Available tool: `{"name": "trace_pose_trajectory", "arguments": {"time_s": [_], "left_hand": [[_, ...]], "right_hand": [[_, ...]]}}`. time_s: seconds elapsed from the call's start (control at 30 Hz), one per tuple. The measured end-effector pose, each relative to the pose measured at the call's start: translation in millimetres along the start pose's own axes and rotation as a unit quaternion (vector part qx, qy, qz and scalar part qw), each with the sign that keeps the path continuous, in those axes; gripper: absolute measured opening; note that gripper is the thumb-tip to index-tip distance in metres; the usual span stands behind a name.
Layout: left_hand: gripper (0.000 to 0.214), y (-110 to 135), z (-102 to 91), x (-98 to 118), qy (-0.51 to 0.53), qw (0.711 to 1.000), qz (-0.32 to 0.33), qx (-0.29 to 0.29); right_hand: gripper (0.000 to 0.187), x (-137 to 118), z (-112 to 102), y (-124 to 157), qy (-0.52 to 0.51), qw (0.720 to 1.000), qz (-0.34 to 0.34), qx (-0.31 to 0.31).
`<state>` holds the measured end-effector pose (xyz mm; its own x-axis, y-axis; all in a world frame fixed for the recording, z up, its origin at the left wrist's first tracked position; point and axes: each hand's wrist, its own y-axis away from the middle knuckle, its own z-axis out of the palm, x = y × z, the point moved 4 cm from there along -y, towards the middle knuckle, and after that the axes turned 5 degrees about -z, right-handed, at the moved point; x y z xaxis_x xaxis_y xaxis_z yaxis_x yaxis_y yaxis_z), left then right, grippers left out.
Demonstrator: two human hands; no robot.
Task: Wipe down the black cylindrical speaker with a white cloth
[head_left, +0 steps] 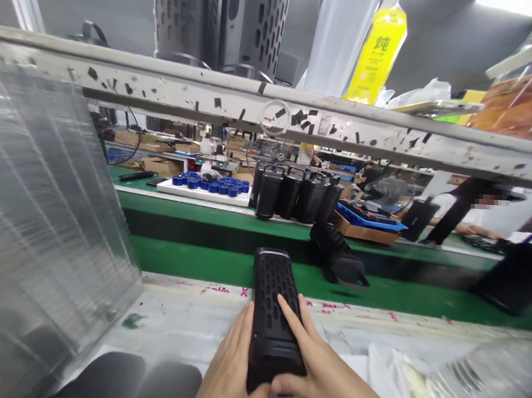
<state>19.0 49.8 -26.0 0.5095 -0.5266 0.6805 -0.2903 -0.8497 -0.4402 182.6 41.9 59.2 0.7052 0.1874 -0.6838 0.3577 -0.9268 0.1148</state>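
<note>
Black and full of little holes, the long speaker case (273, 316) lies flat on the white counter (181, 323), pointing away toward the green belt (190, 260). Both hands are on it. The left hand (231, 371) presses along its left side with fingers laid flat, not closed around it. The right hand (323, 370) rests on top, its thumb hooked under the near end, a loose grip. One more case like it (338, 257) lies on the belt. More dark cases (293, 191) stand in a row beyond, near a tray of blue rings (212, 187).
</note>
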Motion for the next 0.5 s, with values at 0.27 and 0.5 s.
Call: {"name": "trace_pose_trajectory", "arguments": {"time_s": [0.27, 0.5], "left_hand": [[0.106, -5.1, 8.9, -4.9, -0.105, 0.985, -0.110, 0.078], [0.092, -5.5, 6.9, -23.9, -0.085, 0.985, -0.150, 0.018]], "right_hand": [[0.114, -11.9, -31.3, -78.5, 0.117, 0.992, -0.014, 0.047], [0.090, -40.4, -14.6, -150.4, 0.306, 0.919, 0.043, 0.244]]}}
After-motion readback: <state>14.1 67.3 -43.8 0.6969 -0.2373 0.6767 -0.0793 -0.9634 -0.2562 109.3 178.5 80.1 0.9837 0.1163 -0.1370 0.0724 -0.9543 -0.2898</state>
